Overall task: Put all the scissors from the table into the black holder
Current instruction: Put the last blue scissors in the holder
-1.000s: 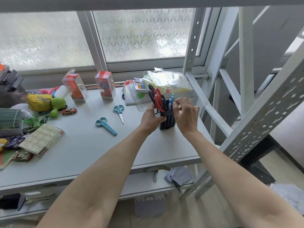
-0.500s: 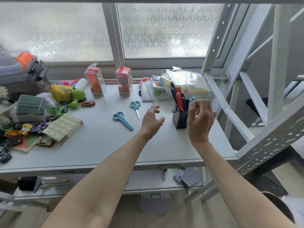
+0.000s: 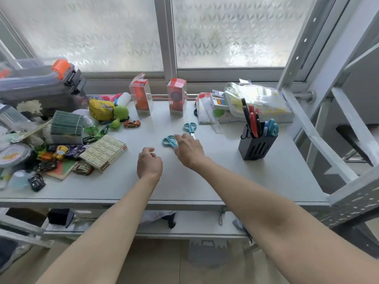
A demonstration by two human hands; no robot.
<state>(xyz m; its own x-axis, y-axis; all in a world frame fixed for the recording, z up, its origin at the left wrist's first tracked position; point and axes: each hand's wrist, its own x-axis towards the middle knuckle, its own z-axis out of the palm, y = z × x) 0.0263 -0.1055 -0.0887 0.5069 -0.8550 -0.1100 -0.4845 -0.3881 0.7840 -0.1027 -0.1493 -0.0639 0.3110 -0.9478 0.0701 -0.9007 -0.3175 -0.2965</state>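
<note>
Head view shows our right hand (image 3: pixel 189 151), fingers spread, hiding the blades of the near teal scissors (image 3: pixel 169 141) on the table (image 3: pixel 225 181), our left hand (image 3: pixel 149 162) loosely curled holding nothing, the black holder (image 3: pixel 256 147) far right, labels unreadable.

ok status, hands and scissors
Right hand open over the near teal scissors, not gripping. Left hand loosely curled, empty. Second pair on the table; holder part full. Nothing blocking.
</note>
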